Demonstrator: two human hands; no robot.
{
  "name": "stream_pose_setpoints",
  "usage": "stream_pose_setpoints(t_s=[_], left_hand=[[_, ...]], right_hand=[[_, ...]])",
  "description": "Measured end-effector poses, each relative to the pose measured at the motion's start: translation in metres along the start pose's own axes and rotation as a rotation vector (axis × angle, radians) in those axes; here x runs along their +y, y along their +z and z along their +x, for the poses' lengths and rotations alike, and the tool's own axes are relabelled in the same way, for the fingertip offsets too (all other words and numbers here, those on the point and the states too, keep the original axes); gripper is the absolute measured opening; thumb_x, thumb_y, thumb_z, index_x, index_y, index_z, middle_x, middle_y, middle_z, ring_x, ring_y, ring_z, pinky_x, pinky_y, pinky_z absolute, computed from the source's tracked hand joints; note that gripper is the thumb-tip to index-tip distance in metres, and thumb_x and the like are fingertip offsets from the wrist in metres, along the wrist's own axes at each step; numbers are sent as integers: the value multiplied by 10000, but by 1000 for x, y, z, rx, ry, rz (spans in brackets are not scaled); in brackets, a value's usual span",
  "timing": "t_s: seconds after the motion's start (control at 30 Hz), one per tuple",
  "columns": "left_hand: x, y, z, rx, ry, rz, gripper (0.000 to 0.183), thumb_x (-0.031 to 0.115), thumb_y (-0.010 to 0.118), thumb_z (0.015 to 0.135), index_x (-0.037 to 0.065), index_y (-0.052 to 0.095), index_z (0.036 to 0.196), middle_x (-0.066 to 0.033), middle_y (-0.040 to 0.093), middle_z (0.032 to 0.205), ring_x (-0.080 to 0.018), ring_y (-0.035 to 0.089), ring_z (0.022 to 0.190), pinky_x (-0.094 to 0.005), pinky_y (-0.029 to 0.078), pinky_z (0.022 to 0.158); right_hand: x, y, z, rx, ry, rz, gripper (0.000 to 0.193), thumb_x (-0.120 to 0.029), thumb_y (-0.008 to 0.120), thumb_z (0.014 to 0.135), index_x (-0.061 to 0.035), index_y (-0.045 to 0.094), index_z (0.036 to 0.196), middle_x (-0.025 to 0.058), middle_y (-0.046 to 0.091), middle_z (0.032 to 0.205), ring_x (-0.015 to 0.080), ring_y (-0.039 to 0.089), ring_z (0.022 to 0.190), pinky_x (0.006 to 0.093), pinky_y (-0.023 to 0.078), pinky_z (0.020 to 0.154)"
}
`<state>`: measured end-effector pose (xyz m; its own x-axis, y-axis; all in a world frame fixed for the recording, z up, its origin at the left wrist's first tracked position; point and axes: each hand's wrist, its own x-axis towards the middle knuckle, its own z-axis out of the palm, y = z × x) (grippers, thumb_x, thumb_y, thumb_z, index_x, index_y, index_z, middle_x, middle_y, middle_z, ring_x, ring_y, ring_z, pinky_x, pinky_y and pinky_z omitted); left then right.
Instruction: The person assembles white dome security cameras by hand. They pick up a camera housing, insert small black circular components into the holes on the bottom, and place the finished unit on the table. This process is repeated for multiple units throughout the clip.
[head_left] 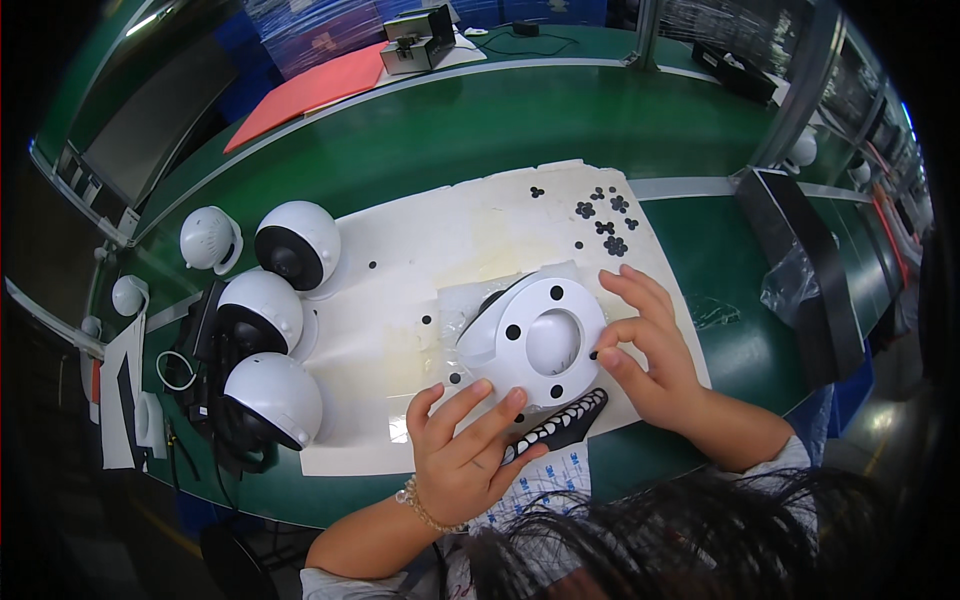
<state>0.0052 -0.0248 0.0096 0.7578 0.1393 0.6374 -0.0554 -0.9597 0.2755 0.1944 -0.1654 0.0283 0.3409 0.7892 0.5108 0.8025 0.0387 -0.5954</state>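
A white round camera base (537, 342) lies upside down on a white foam sheet (400, 260), its flat underside showing several black dots. My left hand (462, 450) rests flat at its near edge, fingers spread on the sheet and over a black strip of pads (570, 420). My right hand (645, 345) touches the base's right rim, thumb and forefinger pinching a small black dot against it. More small black pads (603, 222) lie scattered at the sheet's far right corner.
Three white dome cameras (295, 243) (262, 308) (272, 398) stand in a column at the sheet's left, with a smaller white part (210, 238) beyond. A black tray (800, 260) and clear bag (790, 285) sit right. A red folder (310, 88) and grey device (418, 42) lie far back.
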Motion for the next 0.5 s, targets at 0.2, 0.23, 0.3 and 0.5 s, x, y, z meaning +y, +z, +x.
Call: stream_pose_setpoints(t_s=[0.2, 0.23, 0.3, 0.5], left_hand=[[0, 0, 0, 0, 0, 3, 254, 294, 713, 674, 76, 600, 610, 16, 573, 1148, -205, 466, 1086, -425, 293, 897], [0, 0, 1, -3, 0, -2, 253, 293, 713, 674, 75, 601, 612, 14, 573, 1149, -205, 466, 1086, -425, 293, 897], [0, 1, 0, -6, -4, -11, 251, 292, 713, 673, 75, 602, 615, 14, 571, 1150, -205, 466, 1086, -426, 287, 900], [-3, -8, 7, -58, 70, -107, 253, 281, 714, 650, 54, 610, 693, -27, 565, 1146, -226, 499, 1029, -417, 362, 829]], right_hand=[[5, -3, -12, 78, -254, -428, 151, -206, 595, 805, -100, 581, 911, 128, 454, 1229, 298, 359, 1174, 413, 264, 949], [4, 0, -11, 130, -97, -177, 159, -206, 593, 809, -89, 581, 916, 114, 484, 1180, 268, 394, 1136, 390, 292, 928], [-1, 10, -6, 226, 212, 330, 176, -204, 589, 816, -68, 580, 928, 88, 543, 1081, 209, 465, 1060, 342, 347, 884], [35, -2, 22, -155, 591, 967, 212, -203, 558, 842, -26, 572, 959, 27, 598, 842, 111, 568, 750, 239, 454, 678]])
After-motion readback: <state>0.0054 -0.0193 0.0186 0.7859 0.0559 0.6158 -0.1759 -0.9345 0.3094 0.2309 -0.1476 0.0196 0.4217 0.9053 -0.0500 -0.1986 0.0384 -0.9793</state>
